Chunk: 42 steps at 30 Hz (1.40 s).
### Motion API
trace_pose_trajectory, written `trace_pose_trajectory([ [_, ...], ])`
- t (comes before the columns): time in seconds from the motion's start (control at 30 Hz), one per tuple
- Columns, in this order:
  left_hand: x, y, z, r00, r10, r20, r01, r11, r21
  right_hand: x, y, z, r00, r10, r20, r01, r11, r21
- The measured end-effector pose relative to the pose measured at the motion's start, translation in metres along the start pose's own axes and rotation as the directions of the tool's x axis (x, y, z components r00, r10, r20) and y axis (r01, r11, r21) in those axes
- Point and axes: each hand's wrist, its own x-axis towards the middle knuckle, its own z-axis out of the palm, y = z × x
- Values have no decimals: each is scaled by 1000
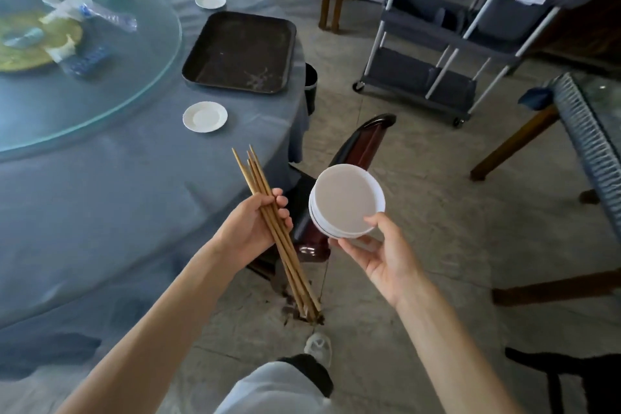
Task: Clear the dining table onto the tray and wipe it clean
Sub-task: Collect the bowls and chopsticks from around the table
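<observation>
Just off the edge of the bench, the left hand has its grip clenched round a bundle of wooden chopsticks, fingers curled over the middle of the sticks; their thin tips point up and away from the grip toward the bench, and their thick ends hang below it over the floor. Beside it, the right hand grips a small stack of white saucers, thumb on the near rim of the top saucer and fingers under the stack. The top saucer holds nothing.

Beyond the left grip, on the blue cloth, lies a single white saucer, bare. Farther out from that grip sits the dark tray, with nothing in it but some pale smears near its close corner. Past the tray lies another white saucer, also bare. To the far side of the left grip, the glass turntable carries a yellow plate and crumpled plastic wrappers.

Out beyond the right grip stands a grey tiered trolley on the floor; its bins look dark and I cannot tell their contents.
</observation>
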Motion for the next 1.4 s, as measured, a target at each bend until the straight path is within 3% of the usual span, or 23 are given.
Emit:
trace_pose_trajectory([
  [0.33,93,-22,122,997,15,74,-14,1000,-8,58,-131,-56,998,-38,-43,39,999,25],
  [0.8,292,-3,215,982,172,-84,-183,972,-149,260,-327,-72,988,91,121,-78,992,-103],
  [1.07,388,22,275,924,292,-246,-345,916,-205,369,-449,-56,965,204,166,-142,936,-321],
  [1.4,477,80,271,838,389,-381,-509,809,-294,490,-507,36,900,350,259,-196,857,-477],
])
